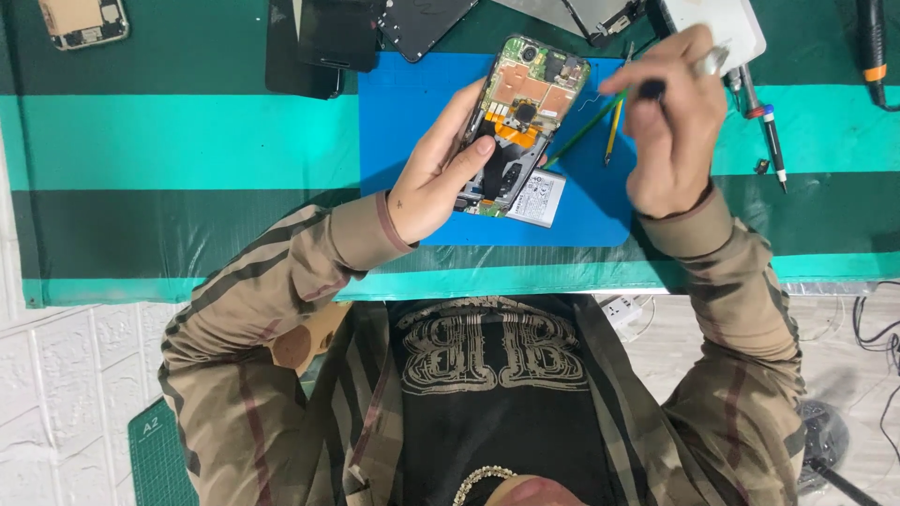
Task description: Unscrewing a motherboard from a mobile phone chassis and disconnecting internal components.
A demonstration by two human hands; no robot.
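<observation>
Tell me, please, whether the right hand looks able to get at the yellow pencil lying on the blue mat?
Probably yes: the right hand hovers just above the yellow pencil, nothing lies between them, though its fingers already pinch a thin tool.

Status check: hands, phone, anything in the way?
Left hand grips opened phone over blue mat. Right hand holds green tool at its edge. Nothing blocking.

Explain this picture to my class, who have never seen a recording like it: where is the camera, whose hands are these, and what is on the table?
The one camera looks straight down on a person at a table, and both hands are theirs. The left hand holds an opened phone, its back off and its circuit parts showing. The right hand pinches a thin green tool whose tip points at the phone. Beneath lies a blue mat on a green striped cover. Other phone parts and pens lie around.
</observation>
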